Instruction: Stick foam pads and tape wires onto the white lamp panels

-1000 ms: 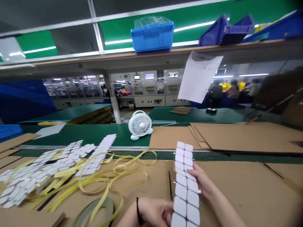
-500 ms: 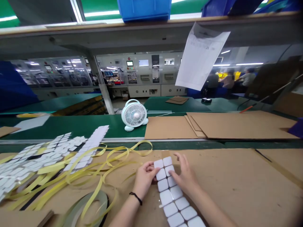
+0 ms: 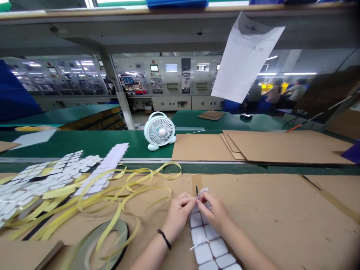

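A double row of white rounded-square pads (image 3: 206, 242) lies flat on the brown cardboard work surface (image 3: 267, 213). My left hand (image 3: 177, 217) and my right hand (image 3: 215, 212) meet at its far end, their fingertips pinching together at the top pads and a small white tab (image 3: 202, 192). Those top pads are mostly hidden by my fingers. A thin black strip (image 3: 196, 190) stands just beyond my fingertips. Loose yellow tape strips (image 3: 126, 191) curl to the left of my left hand, and a black band circles my left wrist.
A heap of white pads (image 3: 42, 178) lies at the left among the tape, with a tape roll (image 3: 104, 240) near the front. Beyond stand a green belt (image 3: 84, 144), a small white fan (image 3: 159, 131), and stacked cardboard sheets (image 3: 281, 148). Co-workers (image 3: 272, 95) sit far right.
The pad strip has gone from held upright to lying on the cardboard. Both hands have moved together and now pinch its far end. The view has tilted downward.
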`<state>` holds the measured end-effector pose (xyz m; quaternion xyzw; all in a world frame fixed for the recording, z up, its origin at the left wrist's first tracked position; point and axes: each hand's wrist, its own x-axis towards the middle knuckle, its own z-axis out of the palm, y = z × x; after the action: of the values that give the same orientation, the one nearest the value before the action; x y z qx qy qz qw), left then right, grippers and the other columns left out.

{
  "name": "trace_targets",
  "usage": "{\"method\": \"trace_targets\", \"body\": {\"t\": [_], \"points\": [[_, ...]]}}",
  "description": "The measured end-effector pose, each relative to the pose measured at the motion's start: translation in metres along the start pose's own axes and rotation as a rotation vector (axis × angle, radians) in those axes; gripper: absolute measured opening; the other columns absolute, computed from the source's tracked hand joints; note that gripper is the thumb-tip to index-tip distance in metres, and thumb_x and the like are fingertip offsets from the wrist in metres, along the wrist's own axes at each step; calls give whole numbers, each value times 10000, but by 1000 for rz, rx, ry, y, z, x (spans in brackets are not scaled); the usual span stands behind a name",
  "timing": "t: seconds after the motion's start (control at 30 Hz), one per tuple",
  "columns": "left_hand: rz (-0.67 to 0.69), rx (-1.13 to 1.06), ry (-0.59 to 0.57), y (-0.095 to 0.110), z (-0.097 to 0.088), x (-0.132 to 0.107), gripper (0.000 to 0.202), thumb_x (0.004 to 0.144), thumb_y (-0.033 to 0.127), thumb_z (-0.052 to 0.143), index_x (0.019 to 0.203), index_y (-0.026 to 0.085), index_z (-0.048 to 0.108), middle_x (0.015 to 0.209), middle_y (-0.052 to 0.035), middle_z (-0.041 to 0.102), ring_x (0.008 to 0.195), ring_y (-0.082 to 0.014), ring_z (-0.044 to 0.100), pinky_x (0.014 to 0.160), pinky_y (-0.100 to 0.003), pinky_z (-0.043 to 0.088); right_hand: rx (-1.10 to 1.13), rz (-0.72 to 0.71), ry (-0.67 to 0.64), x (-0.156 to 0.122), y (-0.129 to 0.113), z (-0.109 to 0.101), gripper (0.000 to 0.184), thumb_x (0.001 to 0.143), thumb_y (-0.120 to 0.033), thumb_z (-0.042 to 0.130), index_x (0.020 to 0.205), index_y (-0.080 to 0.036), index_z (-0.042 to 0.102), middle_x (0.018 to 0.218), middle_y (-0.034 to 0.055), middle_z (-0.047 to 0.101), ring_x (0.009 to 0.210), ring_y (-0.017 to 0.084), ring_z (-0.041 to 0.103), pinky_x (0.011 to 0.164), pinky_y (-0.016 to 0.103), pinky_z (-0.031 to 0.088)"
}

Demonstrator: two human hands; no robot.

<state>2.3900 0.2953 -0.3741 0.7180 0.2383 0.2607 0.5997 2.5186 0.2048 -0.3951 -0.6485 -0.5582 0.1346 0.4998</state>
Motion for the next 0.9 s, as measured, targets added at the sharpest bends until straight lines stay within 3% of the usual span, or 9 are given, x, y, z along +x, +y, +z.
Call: {"method": "trace_targets", "body": {"t": [0.1,0.47,0.73,0.9], "points": [[72,103,31,3,1,-2,244,834,331,571,714,219,751,778,-59,650,777,-186,590,713,-273,442,12,60,-24,-1,3,1,169,867,-260,482,713,-191,483,680,-10,522,668,142,497,624,248,354],[55,149,176,0,-2,-1,115,733,292,672,749,214,755,834,-74,722,784,-204,648,735,-284,497,172,52,-106,1,7,3,211,918,-310,440,772,-186,526,745,2,543,733,158,505,682,261,364],[-280,-319,166,-4,-3,6,297,683,428,703,735,141,648,626,18,575,539,-79,464,528,-198,357,337,172,-16,3,8,-2,196,857,-317,543,738,-168,587,715,10,562,715,169,514,682,283,393],[-325,-491,114,-1,-2,4,326,692,432,707,757,150,555,652,35,539,555,-64,474,534,-176,348,588,205,12,5,9,-6,155,806,-271,598,920,-176,640,891,53,640,850,205,573,778,318,445]]}}
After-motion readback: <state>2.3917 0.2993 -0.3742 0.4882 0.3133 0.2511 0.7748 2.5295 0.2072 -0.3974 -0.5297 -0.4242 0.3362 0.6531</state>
